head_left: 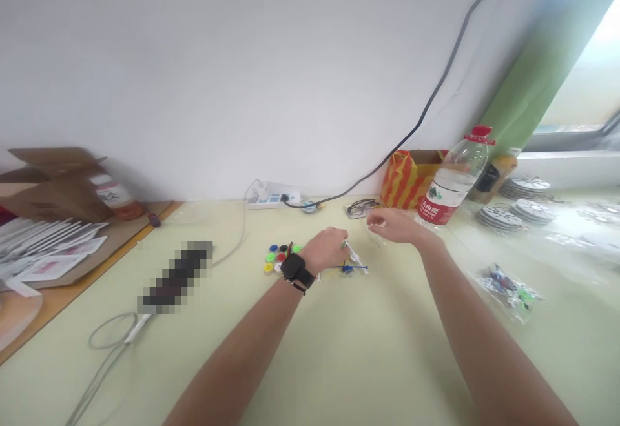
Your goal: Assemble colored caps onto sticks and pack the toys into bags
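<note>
My left hand [330, 247], with a black watch on the wrist, is curled into a loose fist over small plastic parts [352, 266] on the pale yellow table [368, 361]. It pinches a small white piece. My right hand [391, 225] hovers a little farther back, fingers closed toward the left around something too small to make out. A cluster of coloured buttons [279, 257] lies just left of my left wrist.
A water bottle [454, 179] and a striped orange bag [405, 179] stand at the back right, glasses [362, 206] beside them. A power strip [272, 197] with cables sits by the wall. Disc stacks [513, 210], a clear parts bag [508, 288], and cardboard with packets [53, 245] flank the table.
</note>
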### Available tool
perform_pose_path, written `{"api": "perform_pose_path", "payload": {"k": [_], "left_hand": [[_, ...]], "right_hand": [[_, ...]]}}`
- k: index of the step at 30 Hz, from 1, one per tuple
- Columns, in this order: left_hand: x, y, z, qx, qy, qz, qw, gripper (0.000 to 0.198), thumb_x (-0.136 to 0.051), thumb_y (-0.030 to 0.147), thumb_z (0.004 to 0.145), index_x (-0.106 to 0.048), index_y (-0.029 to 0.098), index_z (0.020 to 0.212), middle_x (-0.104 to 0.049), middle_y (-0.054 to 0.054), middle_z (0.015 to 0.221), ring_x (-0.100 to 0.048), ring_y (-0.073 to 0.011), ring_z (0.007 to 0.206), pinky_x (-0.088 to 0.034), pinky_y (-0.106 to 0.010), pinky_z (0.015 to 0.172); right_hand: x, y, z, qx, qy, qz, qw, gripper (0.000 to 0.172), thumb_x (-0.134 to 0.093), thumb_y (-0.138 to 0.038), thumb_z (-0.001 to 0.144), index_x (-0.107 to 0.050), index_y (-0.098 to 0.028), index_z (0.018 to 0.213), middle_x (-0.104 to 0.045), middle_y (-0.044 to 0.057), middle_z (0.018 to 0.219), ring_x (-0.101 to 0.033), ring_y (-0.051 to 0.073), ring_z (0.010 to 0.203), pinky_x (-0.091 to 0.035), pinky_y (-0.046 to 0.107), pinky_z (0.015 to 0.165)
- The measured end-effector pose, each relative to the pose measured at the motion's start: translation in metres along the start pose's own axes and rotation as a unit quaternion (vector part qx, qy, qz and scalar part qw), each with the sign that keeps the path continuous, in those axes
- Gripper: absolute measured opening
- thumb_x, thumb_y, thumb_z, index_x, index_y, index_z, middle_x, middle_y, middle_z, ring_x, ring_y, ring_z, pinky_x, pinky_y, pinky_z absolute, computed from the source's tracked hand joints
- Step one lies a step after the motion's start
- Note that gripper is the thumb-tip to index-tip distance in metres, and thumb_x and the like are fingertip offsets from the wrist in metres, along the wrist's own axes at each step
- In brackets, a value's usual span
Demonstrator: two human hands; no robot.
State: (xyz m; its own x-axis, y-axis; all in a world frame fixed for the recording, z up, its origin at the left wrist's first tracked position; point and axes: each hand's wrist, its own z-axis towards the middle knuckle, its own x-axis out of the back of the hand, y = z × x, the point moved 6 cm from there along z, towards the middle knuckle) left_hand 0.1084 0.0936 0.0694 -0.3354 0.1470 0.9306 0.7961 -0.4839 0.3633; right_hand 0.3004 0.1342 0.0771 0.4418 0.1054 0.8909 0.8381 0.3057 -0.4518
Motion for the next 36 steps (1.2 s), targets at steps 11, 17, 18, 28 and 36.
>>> {"api": "perform_pose_path", "payload": {"k": [11, 17, 18, 28, 36], "left_hand": [[-0.023, 0.01, 0.021, 0.009, 0.004, -0.128, 0.992, 0.017, -0.07, 0.031, 0.082, -0.08, 0.018, 0.088, -0.079, -0.009, 0.093, -0.073, -0.0244, 0.084, -0.056, -0.03, 0.075], [-0.005, -0.022, 0.023, 0.014, 0.047, -0.218, 0.975, 0.01, -0.072, 0.024, 0.082, -0.078, 0.016, 0.082, -0.079, -0.009, 0.092, -0.073, -0.0181, 0.069, -0.056, -0.026, 0.065], [-0.001, -0.03, 0.023, 0.019, 0.056, -0.233, 0.971, 0.01, -0.073, 0.024, 0.081, -0.077, 0.015, 0.083, -0.079, -0.009, 0.093, -0.072, -0.0167, 0.065, -0.055, -0.026, 0.061], [0.034, -0.072, 0.015, 0.037, 0.093, -0.332, 0.938, 0.018, -0.073, 0.019, 0.082, -0.072, 0.014, 0.099, -0.075, -0.007, 0.085, -0.063, -0.0107, 0.052, -0.05, -0.021, 0.046], [0.031, -0.063, 0.015, 0.025, 0.107, -0.336, 0.935, 0.016, -0.073, 0.018, 0.08, -0.074, 0.016, 0.096, -0.075, -0.01, 0.105, -0.068, -0.0118, 0.062, -0.053, -0.021, 0.051]], "right_hand": [[0.004, -0.023, -0.017, 0.001, -0.121, -0.003, 0.993, 0.022, -0.059, -0.022, 0.088, -0.071, -0.027, 0.106, -0.072, 0.005, 0.116, -0.068, 0.024, 0.102, -0.051, 0.029, 0.074], [0.014, -0.04, -0.023, 0.016, -0.106, -0.03, 0.994, 0.016, -0.056, -0.022, 0.09, -0.069, -0.026, 0.099, -0.072, 0.005, 0.113, -0.067, 0.026, 0.101, -0.05, 0.033, 0.08], [0.013, -0.043, -0.023, 0.016, -0.109, -0.032, 0.993, 0.014, -0.058, -0.026, 0.091, -0.069, -0.025, 0.1, -0.072, 0.006, 0.113, -0.067, 0.026, 0.101, -0.05, 0.033, 0.081], [-0.063, -0.092, -0.017, 0.08, -0.289, -0.05, 0.953, 0.051, -0.089, -0.046, 0.058, -0.069, -0.028, 0.102, -0.061, 0.004, 0.119, -0.06, 0.029, 0.114, -0.049, 0.03, 0.078], [-0.046, -0.054, -0.028, -0.067, -0.36, -0.083, 0.927, 0.047, -0.091, -0.034, 0.049, -0.07, -0.024, 0.09, -0.071, 0.0, 0.1, -0.066, 0.024, 0.09, -0.044, 0.028, 0.064]]}}
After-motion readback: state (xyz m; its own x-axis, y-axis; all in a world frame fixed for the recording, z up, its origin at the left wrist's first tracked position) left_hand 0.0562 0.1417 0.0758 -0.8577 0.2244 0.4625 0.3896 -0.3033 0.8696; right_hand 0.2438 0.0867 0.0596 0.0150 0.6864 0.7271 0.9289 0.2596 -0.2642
